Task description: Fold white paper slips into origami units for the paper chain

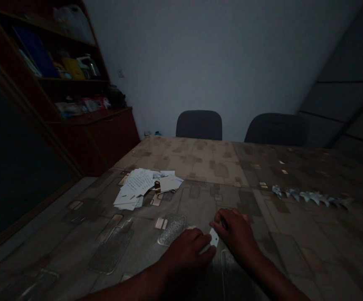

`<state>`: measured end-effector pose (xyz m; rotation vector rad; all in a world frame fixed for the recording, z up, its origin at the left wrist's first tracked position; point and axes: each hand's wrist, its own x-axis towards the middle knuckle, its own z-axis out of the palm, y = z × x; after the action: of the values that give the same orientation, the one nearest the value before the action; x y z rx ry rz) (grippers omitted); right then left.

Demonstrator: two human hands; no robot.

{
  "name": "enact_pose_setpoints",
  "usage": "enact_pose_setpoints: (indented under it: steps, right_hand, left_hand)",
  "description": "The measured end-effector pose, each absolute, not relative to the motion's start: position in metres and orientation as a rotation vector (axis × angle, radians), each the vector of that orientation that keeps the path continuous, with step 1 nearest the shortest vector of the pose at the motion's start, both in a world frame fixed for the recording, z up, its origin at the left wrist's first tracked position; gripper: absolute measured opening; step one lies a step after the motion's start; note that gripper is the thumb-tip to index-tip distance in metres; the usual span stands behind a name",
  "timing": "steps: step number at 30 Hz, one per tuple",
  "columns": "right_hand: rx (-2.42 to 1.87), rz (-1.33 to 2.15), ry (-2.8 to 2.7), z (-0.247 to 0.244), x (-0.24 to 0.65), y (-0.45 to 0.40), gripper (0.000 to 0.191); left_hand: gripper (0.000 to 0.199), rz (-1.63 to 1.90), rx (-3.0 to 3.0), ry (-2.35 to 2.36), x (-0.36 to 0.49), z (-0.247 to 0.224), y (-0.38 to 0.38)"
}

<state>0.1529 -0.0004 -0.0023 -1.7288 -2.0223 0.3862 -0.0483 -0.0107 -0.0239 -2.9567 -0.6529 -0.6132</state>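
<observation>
A small white piece of paper (214, 238) with a dark spot, perhaps a hole, shows between my hands, low over the table. My left hand (189, 248) is closed on its left side, thumb and fingers hiding part of it. At its upper edge, my right hand (236, 232) pinches with thumb and curled fingers. Farther off to the left lies a loose pile of white paper cards (139, 186), some with writing. Over on the right, several folded paper pieces (308, 196) sit in a row.
A patterned cloth covers the table (200, 200). Two dark chairs stand behind its far edge, a grey chair (199, 124) and another chair (275, 127) farther right. At the left is a wooden cabinet (103, 129) with filled shelves. The room is dim.
</observation>
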Motion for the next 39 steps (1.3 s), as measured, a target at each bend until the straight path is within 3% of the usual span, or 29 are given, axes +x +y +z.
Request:
enact_pose_setpoints:
  steps: [17, 24, 31, 39]
  right_hand:
    - [-1.679, 0.480, -2.096, 0.001, 0.160, 0.000, 0.003]
    - [-1.588, 0.510, -2.194, 0.005, 0.167, -0.011, 0.023]
    - [-1.568, 0.428, -2.248, 0.004, 0.166, -0.014, 0.027]
    - [-1.579, 0.374, -2.290, 0.002, 0.166, -0.017, 0.035]
  left_hand:
    - [0.035, -0.568, -3.137, -0.728, -0.052, -0.012, -0.008]
    - [0.042, -0.701, -3.306, -0.928, -0.056, -0.007, -0.007]
    - [0.028, -0.692, -3.306, -0.936, -0.055, -0.011, -0.007]
    - [0.026, -0.636, -3.326, -0.943, -0.055, -0.008, -0.006]
